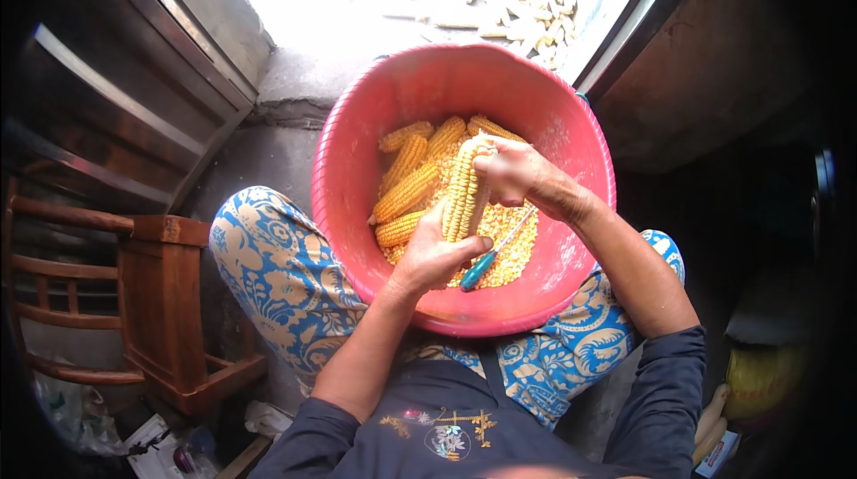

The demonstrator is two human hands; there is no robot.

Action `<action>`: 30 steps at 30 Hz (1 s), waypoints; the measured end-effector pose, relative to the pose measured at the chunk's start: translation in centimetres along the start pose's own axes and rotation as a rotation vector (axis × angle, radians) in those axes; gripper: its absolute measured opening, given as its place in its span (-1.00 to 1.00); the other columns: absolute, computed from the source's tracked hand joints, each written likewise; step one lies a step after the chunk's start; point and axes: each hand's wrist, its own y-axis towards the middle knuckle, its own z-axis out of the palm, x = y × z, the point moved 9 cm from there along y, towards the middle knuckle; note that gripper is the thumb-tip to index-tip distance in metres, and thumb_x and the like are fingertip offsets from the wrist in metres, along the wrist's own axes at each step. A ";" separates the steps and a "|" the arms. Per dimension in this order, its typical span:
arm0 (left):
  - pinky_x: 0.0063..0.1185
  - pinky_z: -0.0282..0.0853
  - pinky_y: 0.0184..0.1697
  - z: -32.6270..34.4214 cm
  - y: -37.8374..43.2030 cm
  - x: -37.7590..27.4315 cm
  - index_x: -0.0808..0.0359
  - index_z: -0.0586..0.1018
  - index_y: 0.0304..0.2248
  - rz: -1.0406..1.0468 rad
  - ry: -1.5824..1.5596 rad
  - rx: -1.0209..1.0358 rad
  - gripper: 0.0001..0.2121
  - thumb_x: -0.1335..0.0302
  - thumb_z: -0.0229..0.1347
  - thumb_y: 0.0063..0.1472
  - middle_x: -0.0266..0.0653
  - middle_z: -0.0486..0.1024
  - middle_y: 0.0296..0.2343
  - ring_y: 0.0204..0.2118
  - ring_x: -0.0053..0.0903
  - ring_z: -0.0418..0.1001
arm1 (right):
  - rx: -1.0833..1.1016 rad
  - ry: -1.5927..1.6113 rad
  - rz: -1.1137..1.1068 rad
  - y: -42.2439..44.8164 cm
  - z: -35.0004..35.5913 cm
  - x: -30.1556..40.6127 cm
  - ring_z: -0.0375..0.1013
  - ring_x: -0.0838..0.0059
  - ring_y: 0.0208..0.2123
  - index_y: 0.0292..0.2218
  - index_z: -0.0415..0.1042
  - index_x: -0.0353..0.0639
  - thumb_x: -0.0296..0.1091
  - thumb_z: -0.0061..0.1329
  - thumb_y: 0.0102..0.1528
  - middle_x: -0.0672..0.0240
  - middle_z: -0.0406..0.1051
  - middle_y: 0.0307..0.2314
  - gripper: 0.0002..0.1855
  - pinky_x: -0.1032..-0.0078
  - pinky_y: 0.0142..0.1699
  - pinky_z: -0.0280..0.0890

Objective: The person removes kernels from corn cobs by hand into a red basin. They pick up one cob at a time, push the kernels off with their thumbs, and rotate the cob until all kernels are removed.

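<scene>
Both hands hold one ear of corn (462,194) over a large red plastic tub (562,104) set between the knees. My left hand (438,251) grips its lower end, while my right hand (519,174) has hold of the upper end; part of that hand is blurred. Several yellow ears (405,192) lie in the left and far part of the tub. Loose corn kernels (512,265) cover the tub's bottom. On them, just right of my left hand, rests a screwdriver-like tool with a teal handle (477,271) and a thin metal shaft.
Beyond the tub, bare corn cobs (549,17) lie on bright ground past a doorway. A wooden chair (164,305) stands at the left, below a dark door panel (127,77). Plastic bags (80,412) lie at the lower left, and a yellow bag (760,378) is at the lower right.
</scene>
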 end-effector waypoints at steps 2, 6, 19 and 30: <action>-0.74 0.26 -0.61 -0.3 0.2 0.4 0.33 0.34 -0.13 0.008 0.012 -0.023 -0.52 0.45 0.22 -0.07 -0.43 0.37 -0.56 -0.63 -0.76 0.32 | -0.061 -0.108 0.050 0.5 -0.2 -0.7 0.27 0.78 -0.43 -0.16 0.33 -0.13 0.10 0.05 -0.03 0.45 0.33 -0.45 -0.45 0.78 -0.50 0.15; -0.68 0.33 -0.35 -0.5 0.5 1.0 0.36 0.36 -0.18 0.027 0.067 -0.054 -0.58 0.54 0.17 -0.09 -0.33 0.42 -0.39 -0.39 -0.71 0.38 | -0.159 -0.270 -0.128 0.9 -0.2 0.2 0.33 0.64 -0.41 -0.22 0.32 -0.20 0.09 0.05 -0.04 0.40 0.35 -0.42 -0.46 0.62 -0.29 0.27; -0.71 0.27 -0.59 -0.5 -0.1 0.7 0.33 0.36 -0.21 -0.096 -0.052 -0.045 -0.62 0.55 0.18 -0.07 -0.40 0.39 -0.54 -0.60 -0.73 0.34 | -0.089 -0.182 -0.086 0.3 0.5 0.4 0.32 0.65 -0.36 -0.16 0.29 -0.18 0.06 0.05 -0.05 0.36 0.34 -0.38 -0.44 0.62 -0.27 0.27; -0.72 0.26 -0.62 -0.1 -0.1 0.3 0.33 0.36 -0.20 -0.051 -0.088 -0.006 -0.60 0.51 0.18 -0.08 -0.38 0.37 -0.58 -0.66 -0.71 0.32 | 0.006 -0.023 -0.077 0.0 1.1 -0.2 0.28 0.75 -0.45 -0.09 0.23 -0.16 -0.09 0.05 0.00 0.44 0.31 -0.43 -0.48 0.73 -0.40 0.21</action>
